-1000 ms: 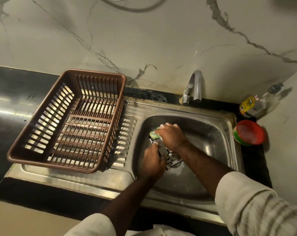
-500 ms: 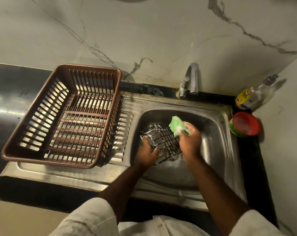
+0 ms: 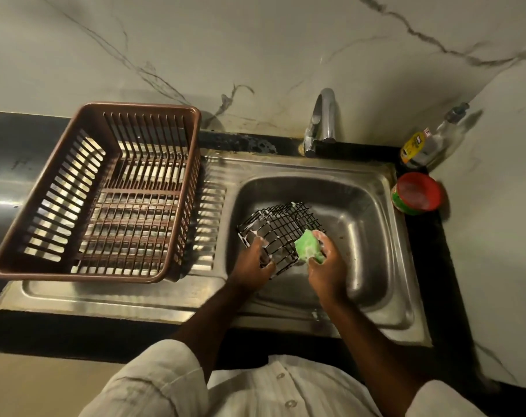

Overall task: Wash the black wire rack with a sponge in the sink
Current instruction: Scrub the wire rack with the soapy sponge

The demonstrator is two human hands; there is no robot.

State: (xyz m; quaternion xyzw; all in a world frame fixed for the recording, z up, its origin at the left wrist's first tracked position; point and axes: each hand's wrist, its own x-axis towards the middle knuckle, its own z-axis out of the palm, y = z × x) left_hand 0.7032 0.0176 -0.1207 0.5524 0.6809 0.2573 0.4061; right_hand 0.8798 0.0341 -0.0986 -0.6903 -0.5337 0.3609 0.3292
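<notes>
counter [image 3: 20,139]: black | steel sink [image 3: 285,164] set in | brown basket [image 3: 135,106] on drainboard [image 3: 120,293] | bottle [image 3: 427,145], red-lidded tub [image 3: 418,192] right corner

The black wire rack [image 3: 281,227], a boxy grid flecked with white suds, is tilted inside the steel sink [image 3: 361,206], left of centre, with the left hand [image 3: 252,266] gripping its near-left corner. The green sponge [image 3: 307,246], soapy, touches the rack's near-right edge, pinched in the right hand [image 3: 328,266].

The left hand [image 3: 252,264] hides part of the black wire rack [image 3: 281,227]; the bottle label [image 3: 412,147] is illegible
</notes>
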